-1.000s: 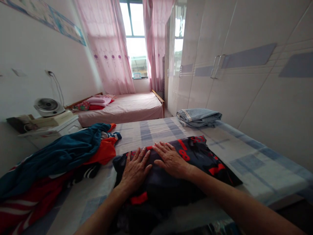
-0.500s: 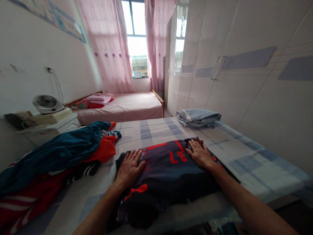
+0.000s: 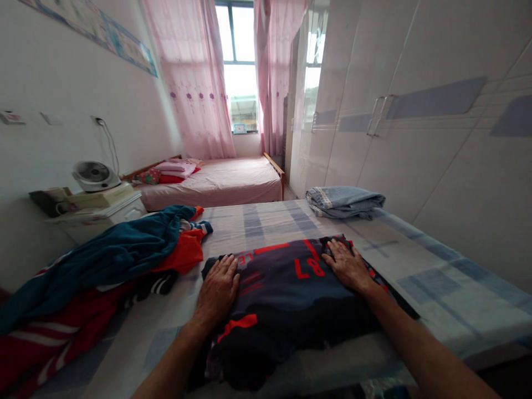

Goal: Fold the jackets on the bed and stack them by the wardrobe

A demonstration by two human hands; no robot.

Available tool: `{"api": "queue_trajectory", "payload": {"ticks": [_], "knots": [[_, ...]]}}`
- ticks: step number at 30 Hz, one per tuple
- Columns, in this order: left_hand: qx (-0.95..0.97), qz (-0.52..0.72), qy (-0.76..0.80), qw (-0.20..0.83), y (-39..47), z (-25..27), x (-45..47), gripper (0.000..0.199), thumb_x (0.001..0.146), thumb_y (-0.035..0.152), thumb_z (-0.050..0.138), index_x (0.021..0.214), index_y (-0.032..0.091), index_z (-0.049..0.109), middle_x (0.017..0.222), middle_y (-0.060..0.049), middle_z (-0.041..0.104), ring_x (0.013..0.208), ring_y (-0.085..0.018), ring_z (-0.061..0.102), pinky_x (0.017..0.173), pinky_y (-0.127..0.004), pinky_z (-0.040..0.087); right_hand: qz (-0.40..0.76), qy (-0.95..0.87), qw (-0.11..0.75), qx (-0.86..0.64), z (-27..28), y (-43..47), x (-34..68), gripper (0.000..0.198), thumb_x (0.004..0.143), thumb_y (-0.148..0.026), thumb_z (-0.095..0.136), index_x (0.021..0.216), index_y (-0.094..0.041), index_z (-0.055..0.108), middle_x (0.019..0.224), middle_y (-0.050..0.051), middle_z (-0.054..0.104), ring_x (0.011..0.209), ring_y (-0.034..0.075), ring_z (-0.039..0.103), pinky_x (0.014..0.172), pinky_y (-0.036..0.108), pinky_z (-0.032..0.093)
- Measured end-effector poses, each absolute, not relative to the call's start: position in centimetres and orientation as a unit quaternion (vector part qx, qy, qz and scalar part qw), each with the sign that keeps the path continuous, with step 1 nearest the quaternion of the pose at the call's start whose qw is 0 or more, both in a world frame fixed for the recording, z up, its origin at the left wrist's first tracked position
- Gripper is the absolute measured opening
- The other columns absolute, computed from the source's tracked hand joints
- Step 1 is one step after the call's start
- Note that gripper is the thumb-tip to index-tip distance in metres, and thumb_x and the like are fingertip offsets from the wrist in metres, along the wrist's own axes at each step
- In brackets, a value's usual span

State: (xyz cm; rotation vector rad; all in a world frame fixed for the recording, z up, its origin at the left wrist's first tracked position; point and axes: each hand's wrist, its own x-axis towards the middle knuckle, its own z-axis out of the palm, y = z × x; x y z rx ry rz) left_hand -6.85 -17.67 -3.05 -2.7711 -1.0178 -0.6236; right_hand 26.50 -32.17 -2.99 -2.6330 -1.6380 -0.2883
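Note:
A dark shirt [image 3: 282, 282] with red lettering and the number 87 is spread in a folded shape on the near bed, its collar end towards me. My left hand [image 3: 219, 282] lies flat on its left side, fingers stretched forward and holding nothing. On the shirt's right side rests my right hand [image 3: 346, 264], also flat with the fingers a little apart. Both palms press on the cloth, so what is beneath them is hidden. Dark fabric of the shirt hangs near the bed's front edge.
Left of the shirt lies a heap of teal, orange and red clothes [image 3: 124, 249]. A folded blue-grey cloth [image 3: 344, 201] sits near the far right edge of the checked bedsheet [image 3: 436, 282]. Beyond are a pink bed [image 3: 224, 180], a fan [image 3: 95, 174] and tall wardrobes [image 3: 382, 160].
The view has turned slightly left. My left hand has drawn its thumb in and uncovered more red lettering; both hands remain on the shirt.

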Motion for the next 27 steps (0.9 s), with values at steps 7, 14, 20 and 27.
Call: {"api": "queue_trajectory", "payload": {"ticks": [7, 14, 20, 27], "knots": [[-0.915, -0.198, -0.345, 0.069, -17.6, -3.3, -6.6, 0.044, 0.091, 0.023, 0.031, 0.126, 0.006, 0.052, 0.134, -0.014, 0.050, 0.127, -0.024, 0.043, 0.107, -0.043, 0.033, -0.086, -0.543, 0.007, -0.835, -3.1, -32.3, 26.8, 0.047, 0.093, -0.037, 0.024, 0.123, -0.020, 0.056, 0.144, 0.010, 0.037, 0.133, 0.025, 0.030, 0.107, 0.048, 0.016], [-0.914, -0.204, -0.346, 0.063, -17.7, -3.3, -6.7, 0.043, 0.090, 0.022, 0.031, 0.124, 0.007, 0.053, 0.133, -0.015, 0.051, 0.126, -0.024, 0.044, 0.107, -0.043, 0.033, -0.112, -0.560, -0.007, -0.821, -3.8, -32.2, 27.2, 0.047, 0.092, -0.033, 0.024, 0.126, -0.018, 0.054, 0.143, 0.011, 0.038, 0.133, 0.026, 0.030, 0.107, 0.049, 0.018], [-0.915, -0.206, -0.341, 0.062, -17.7, -3.2, -6.7, 0.043, 0.090, 0.023, 0.032, 0.124, 0.008, 0.054, 0.132, -0.015, 0.052, 0.125, -0.025, 0.045, 0.106, -0.044, 0.034, -0.118, -0.549, 0.033, -0.827, -4.5, -32.2, 27.7, 0.050, 0.091, -0.035, 0.024, 0.132, -0.014, 0.046, 0.142, 0.012, 0.039, 0.132, 0.024, 0.032, 0.107, 0.048, 0.018], [-0.918, -0.190, -0.342, 0.064, -17.5, -3.4, -6.7, 0.044, 0.091, 0.025, 0.031, 0.125, 0.007, 0.053, 0.133, -0.015, 0.051, 0.126, -0.025, 0.044, 0.108, -0.043, 0.033, -0.114, -0.544, 0.074, -0.828, -4.4, -32.3, 27.7, 0.048, 0.091, -0.033, 0.029, 0.130, -0.014, 0.048, 0.139, 0.011, 0.043, 0.130, 0.023, 0.036, 0.108, 0.045, 0.021]]}}
